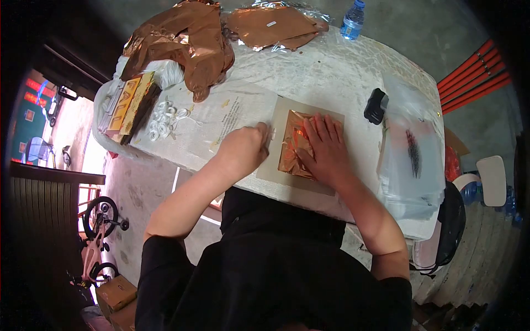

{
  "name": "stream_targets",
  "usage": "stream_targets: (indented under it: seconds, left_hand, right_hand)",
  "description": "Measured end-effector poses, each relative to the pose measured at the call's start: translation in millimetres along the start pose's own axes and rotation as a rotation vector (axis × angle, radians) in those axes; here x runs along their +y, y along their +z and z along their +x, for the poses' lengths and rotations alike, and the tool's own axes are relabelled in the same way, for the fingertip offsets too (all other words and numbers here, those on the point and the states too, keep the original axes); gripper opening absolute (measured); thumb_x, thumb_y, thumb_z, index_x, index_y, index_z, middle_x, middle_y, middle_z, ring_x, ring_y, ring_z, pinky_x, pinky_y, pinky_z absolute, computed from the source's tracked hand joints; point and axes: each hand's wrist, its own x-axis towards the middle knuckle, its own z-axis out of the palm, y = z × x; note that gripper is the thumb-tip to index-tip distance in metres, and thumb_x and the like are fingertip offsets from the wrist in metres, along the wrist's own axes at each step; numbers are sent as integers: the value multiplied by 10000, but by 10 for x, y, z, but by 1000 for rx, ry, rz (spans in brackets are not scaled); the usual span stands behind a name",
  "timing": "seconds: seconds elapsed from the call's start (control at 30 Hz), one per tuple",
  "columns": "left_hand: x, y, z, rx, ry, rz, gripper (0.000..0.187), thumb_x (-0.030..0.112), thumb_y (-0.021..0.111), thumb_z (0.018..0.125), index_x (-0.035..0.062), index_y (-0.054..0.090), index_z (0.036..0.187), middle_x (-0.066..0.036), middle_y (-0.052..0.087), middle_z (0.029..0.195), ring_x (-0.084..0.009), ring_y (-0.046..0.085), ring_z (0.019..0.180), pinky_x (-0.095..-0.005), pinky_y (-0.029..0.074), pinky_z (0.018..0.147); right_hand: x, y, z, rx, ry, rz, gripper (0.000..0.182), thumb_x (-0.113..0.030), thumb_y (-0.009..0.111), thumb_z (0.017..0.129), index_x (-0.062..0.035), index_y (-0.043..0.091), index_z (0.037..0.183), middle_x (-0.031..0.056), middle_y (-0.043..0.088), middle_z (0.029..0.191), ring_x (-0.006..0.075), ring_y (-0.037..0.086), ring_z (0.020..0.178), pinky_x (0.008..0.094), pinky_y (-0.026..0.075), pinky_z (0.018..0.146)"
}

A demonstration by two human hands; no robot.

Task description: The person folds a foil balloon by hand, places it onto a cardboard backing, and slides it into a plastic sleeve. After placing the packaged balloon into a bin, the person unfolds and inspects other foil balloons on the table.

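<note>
A folded, shiny copper-coloured foil sheet [291,157] lies on a grey-beige cardboard sheet [270,170] in front of me. My right hand [327,149] rests flat on the foil, fingers stretched out and slightly spread. At the left edge of the cardboard, my left hand [245,150] is closed, its fingers curled together. A small whitish bit shows by its fingertips, but what they grip is hidden. Beneath that hand lies a thin translucent sheet with printed writing [234,118].
Copper foil balloons [199,47] and a flat foil stack [270,26] lie at the back. Small boxes [128,107] and white ribbon rolls [163,118] stand left. On the right are a black object [376,106] and clear plastic bags [406,182]. A water bottle [352,21] stands behind.
</note>
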Motion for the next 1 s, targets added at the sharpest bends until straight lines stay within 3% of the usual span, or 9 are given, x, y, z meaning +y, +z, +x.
stream_targets:
  seconds: [0.27,0.33,0.57,0.63,0.67,0.73,0.77,0.93,1.0]
  left_hand:
    - [-2,-4,-52,-56,-29,-70,276,114,621,716,-29,478,903,-246,610,729,-393,617,729,-449,507,656]
    - [-18,17,-36,-20,-74,-98,337,147,677,710,-16,521,960,-214,623,713,-375,622,718,-434,500,655]
    - [-80,96,25,-5,-59,-115,273,120,666,714,-17,526,904,-202,629,745,-365,622,717,-415,504,672]
    - [-71,79,-29,-3,85,-251,281,115,670,721,-11,545,940,-191,622,945,-334,608,865,-381,496,755]
    - [-75,112,-56,-2,84,-250,281,115,670,721,-11,545,940,-191,622,945,-334,608,865,-381,496,755]
    - [-105,223,-114,271,375,-159,339,120,679,727,3,562,1023,-170,543,1155,-324,535,1042,-362,458,852]
    - [-99,266,-146,270,350,-112,404,160,673,748,27,558,1112,-154,494,1243,-334,458,1160,-411,397,939]
    - [-413,298,-117,425,141,154,410,253,584,834,47,526,1183,-152,450,1311,-317,383,1246,-510,300,1009]
    - [-508,324,-109,276,206,86,413,274,543,872,60,511,1224,-140,431,1347,-319,359,1272,-509,277,1033]
  right_hand:
    - [-12,-16,4,-37,20,-11,660,-440,482,875,-74,313,1398,203,275,1443,361,212,1353,472,109,1118]
    - [-12,-25,5,-14,11,-3,652,-442,480,877,-70,325,1391,207,292,1432,367,219,1347,475,117,1116]
    - [16,20,2,33,-20,-25,638,-441,476,881,-52,349,1370,214,320,1410,381,242,1332,484,133,1108]
    - [4,1,3,17,-9,-4,640,-435,484,876,-51,351,1370,217,315,1413,383,242,1332,486,134,1108]
    - [3,0,1,17,-10,-4,640,-435,484,876,-51,351,1370,217,315,1413,383,242,1332,486,134,1108]
    - [4,-3,7,8,-10,7,637,-425,489,873,-50,351,1370,220,307,1418,382,240,1334,486,132,1108]
    - [1,-7,8,11,-13,8,637,-425,489,873,-50,351,1370,220,307,1418,382,240,1334,486,132,1108]
    - [-7,-36,11,-6,-11,5,642,-405,505,866,-45,346,1374,219,298,1424,376,234,1339,482,125,1111]
    - [-13,-44,8,-7,-13,6,645,-403,509,864,-44,346,1374,219,299,1424,375,232,1340,481,127,1111]
